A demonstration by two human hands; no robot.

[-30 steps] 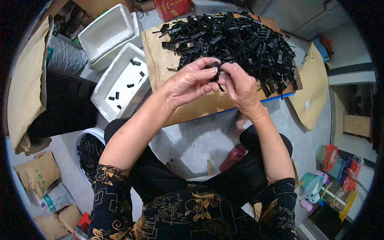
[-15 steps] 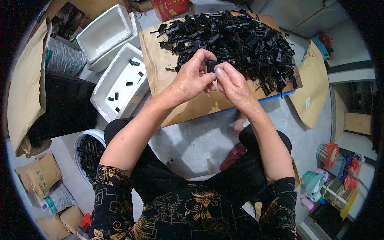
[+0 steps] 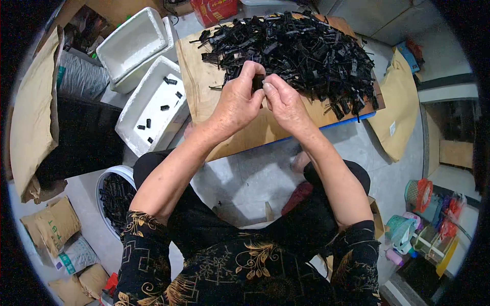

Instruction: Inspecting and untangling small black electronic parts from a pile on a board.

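Above the front part of a wooden board, both my hands meet on one small black plastic part, mostly covered by the fingers. My left hand is closed around it from the left. From the right, my right hand pinches its edge between thumb and bent forefinger. Just beyond the hands lies a large heap of black plastic parts, some with thin stems sticking out. A white foam box left of the board has several small black pieces scattered on its bottom.
Another white foam box stands behind the first. A white bucket full of black parts is by my left knee. Brown paper sacks lie at lower left, and one sack right of the board. Baskets and bags sit at right.
Both hands have shifted slightly left, still together, and the fingers now cover more of the black part. The heap and the pieces in the foam box look the same.
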